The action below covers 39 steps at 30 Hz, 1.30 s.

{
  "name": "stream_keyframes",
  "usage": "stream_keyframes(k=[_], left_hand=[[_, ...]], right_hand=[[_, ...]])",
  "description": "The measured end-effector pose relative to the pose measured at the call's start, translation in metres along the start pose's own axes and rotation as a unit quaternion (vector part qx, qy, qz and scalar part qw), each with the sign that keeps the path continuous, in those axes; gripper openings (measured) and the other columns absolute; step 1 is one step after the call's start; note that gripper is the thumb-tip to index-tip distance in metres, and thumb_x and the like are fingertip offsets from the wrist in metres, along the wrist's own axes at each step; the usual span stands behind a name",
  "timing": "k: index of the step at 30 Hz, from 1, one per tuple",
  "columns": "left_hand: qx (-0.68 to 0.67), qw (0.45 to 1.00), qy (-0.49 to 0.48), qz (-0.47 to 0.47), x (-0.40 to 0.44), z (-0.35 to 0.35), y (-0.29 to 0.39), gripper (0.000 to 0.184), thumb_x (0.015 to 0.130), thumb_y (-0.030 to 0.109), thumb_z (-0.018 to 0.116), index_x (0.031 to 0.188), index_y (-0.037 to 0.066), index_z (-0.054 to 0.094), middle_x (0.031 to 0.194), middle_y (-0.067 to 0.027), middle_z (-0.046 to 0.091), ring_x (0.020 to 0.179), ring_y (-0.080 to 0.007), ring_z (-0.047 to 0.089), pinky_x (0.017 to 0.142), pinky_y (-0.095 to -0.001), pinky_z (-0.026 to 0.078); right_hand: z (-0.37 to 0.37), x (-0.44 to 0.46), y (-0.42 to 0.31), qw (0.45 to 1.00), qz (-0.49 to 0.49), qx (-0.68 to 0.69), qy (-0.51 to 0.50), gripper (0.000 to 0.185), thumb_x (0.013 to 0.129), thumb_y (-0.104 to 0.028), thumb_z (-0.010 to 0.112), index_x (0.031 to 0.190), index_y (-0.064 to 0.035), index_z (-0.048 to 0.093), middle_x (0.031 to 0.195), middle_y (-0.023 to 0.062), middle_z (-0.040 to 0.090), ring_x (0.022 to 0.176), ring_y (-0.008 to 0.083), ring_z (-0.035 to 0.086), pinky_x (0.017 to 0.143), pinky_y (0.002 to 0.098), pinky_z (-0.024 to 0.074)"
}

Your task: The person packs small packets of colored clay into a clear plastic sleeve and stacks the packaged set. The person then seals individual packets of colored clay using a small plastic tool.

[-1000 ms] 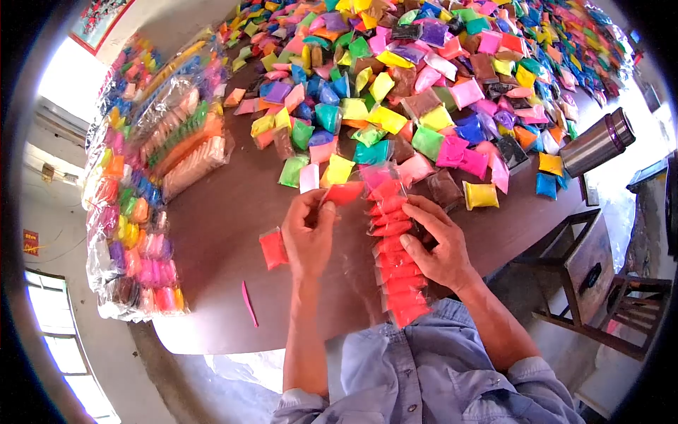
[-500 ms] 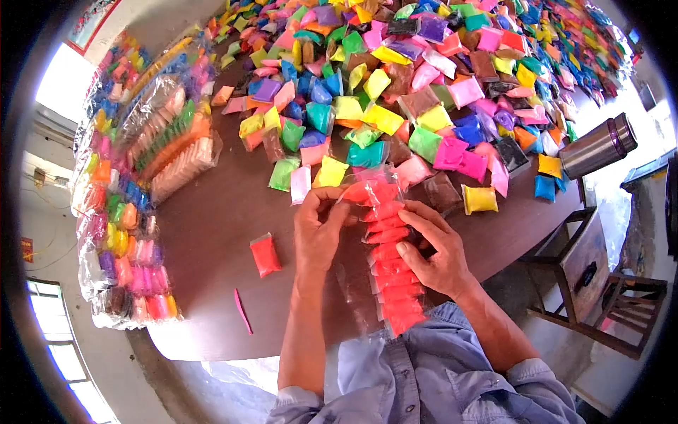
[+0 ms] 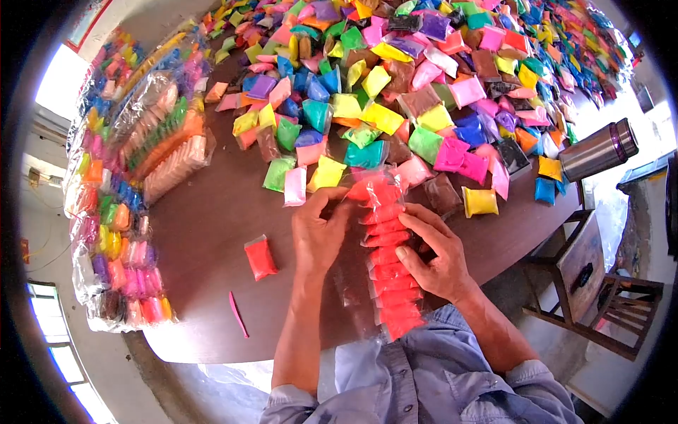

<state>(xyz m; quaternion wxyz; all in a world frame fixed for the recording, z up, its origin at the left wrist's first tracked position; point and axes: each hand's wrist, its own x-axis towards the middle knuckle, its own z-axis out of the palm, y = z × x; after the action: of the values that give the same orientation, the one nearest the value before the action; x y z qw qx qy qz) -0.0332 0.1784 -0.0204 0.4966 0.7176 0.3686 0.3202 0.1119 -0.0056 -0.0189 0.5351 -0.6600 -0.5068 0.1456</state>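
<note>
A row of red clay-like packets point(image 3: 390, 256) in a clear plastic bag stretches from the table's edge down over the front of my shirt. At its far end, my left hand point(image 3: 319, 230) pinches the bag with thumb and forefinger by the topmost packet. My right hand point(image 3: 436, 253) grips the right side of the row, thumb and fingers pressed against the packets; its lower fingers are partly hidden. A single red packet point(image 3: 261, 258) lies on the table to the left of my left hand. Near it is a thin pink plastic stick point(image 3: 239, 314).
A large heap of colourful packets point(image 3: 385, 119) covers the table's far side. Filled clear bags point(image 3: 134, 265) line the left edge. A steel flask point(image 3: 600, 150) lies tilted at the right. A wooden stool point(image 3: 583, 272) stands beyond the brown table point(image 3: 198, 233).
Both hands keep almost the same hold on the bagged row. The view has shifted slightly, so the single packet, the stick and the left-hand bags appear a little further left.
</note>
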Motion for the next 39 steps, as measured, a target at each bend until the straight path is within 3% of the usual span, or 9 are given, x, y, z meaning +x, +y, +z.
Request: stream_keyframes(k=[3,6,9,13,18,23,26,29,39], left_hand=[[0.138,0.987,0.013,0.081,0.003,0.002,0.010,0.023,0.091,-0.002,0.076,0.114,0.000,0.076,0.097,-0.0135,0.080,0.082,-0.0175,0.074,0.075,-0.0320,0.057],[0.078,0.996,0.004,0.040,0.003,0.004,-0.003,0.024,0.092,-0.002,0.075,0.115,0.000,0.076,0.099,-0.0141,0.080,0.083,-0.0196,0.075,0.075,-0.0327,0.058],[0.106,0.990,0.013,0.089,0.002,0.003,-0.002,0.023,0.092,-0.002,0.076,0.115,0.000,0.077,0.100,-0.0154,0.080,0.084,-0.0230,0.076,0.075,-0.0334,0.058],[0.088,0.995,0.007,0.054,-0.005,-0.006,-0.001,0.022,0.092,-0.001,0.077,0.114,-0.001,0.076,0.099,-0.0172,0.079,0.085,-0.0257,0.077,0.076,-0.0348,0.058],[0.153,0.985,0.059,0.062,-0.039,-0.032,0.012,0.019,0.093,-0.003,0.073,0.112,-0.002,0.075,0.101,-0.0199,0.077,0.091,-0.0302,0.077,0.081,-0.0369,0.059],[0.148,0.986,0.081,0.013,-0.069,-0.055,-0.005,0.023,0.094,-0.004,0.071,0.116,0.000,0.075,0.104,-0.0197,0.077,0.097,-0.0344,0.077,0.084,-0.0381,0.059],[0.171,0.979,0.085,0.072,-0.063,-0.048,-0.005,0.024,0.094,-0.004,0.071,0.118,0.001,0.076,0.107,-0.0195,0.078,0.096,-0.0307,0.077,0.085,-0.0363,0.059],[0.125,0.988,0.061,0.059,-0.056,-0.042,-0.002,0.027,0.096,-0.003,0.070,0.121,0.004,0.076,0.110,-0.0219,0.077,0.097,-0.0409,0.076,0.082,-0.0433,0.060],[0.106,0.991,0.020,0.084,-0.040,-0.045,0.002,0.033,0.096,-0.005,0.067,0.127,0.004,0.074,0.115,-0.0207,0.077,0.104,-0.0401,0.075,0.087,-0.0424,0.060]], right_hand=[[-0.002,0.000,-0.002,1.000,0.011,-0.009,-0.017,0.049,0.090,-0.004,0.078,0.138,-0.0006,0.068,0.147,0.0204,0.063,0.131,0.0319,0.066,0.105,0.0375,0.0539],[-0.003,0.000,-0.001,1.000,0.001,0.001,-0.010,0.051,0.090,-0.009,0.079,0.139,0.0009,0.067,0.146,0.0232,0.063,0.136,0.0381,0.062,0.113,0.0438,0.0506],[-0.001,0.000,-0.002,0.999,0.035,0.029,0.018,0.056,0.092,-0.011,0.078,0.144,0.0025,0.062,0.147,0.0256,0.061,0.139,0.0385,0.060,0.115,0.0437,0.0481],[0.007,0.013,-0.008,0.998,0.054,0.004,0.017,0.062,0.096,-0.017,0.077,0.151,0.0040,0.055,0.150,0.0288,0.058,0.141,0.0402,0.057,0.118,0.0441,0.0447],[0.020,0.015,-0.025,0.997,0.007,0.009,-0.082,0.064,0.097,-0.023,0.076,0.152,0.0033,0.054,0.151,0.0280,0.058,0.143,0.0429,0.056,0.119,0.0450,0.0439],[0.034,0.017,-0.024,0.997,-0.010,-0.020,-0.080,0.061,0.097,-0.021,0.073,0.150,0.0032,0.056,0.152,0.0281,0.058,0.142,0.0436,0.056,0.120,0.0468,0.0439],[0.040,0.028,-0.020,0.998,-0.001,-0.014,-0.067,0.057,0.100,-0.021,0.069,0.150,0.0040,0.056,0.151,0.0281,0.059,0.141,0.0429,0.056,0.119,0.0471,0.0442],[0.044,0.032,-0.014,0.997,-0.015,-0.025,-0.070,0.055,0.101,-0.019,0.068,0.150,0.0039,0.057,0.150,0.0273,0.060,0.141,0.0423,0.057,0.118,0.0468,0.0449],[0.045,0.030,-0.009,0.998,-0.024,-0.004,-0.064,0.050,0.100,-0.016,0.069,0.146,0.0021,0.061,0.148,0.0235,0.063,0.139,0.0383,0.061,0.117,0.0447,0.0468]])
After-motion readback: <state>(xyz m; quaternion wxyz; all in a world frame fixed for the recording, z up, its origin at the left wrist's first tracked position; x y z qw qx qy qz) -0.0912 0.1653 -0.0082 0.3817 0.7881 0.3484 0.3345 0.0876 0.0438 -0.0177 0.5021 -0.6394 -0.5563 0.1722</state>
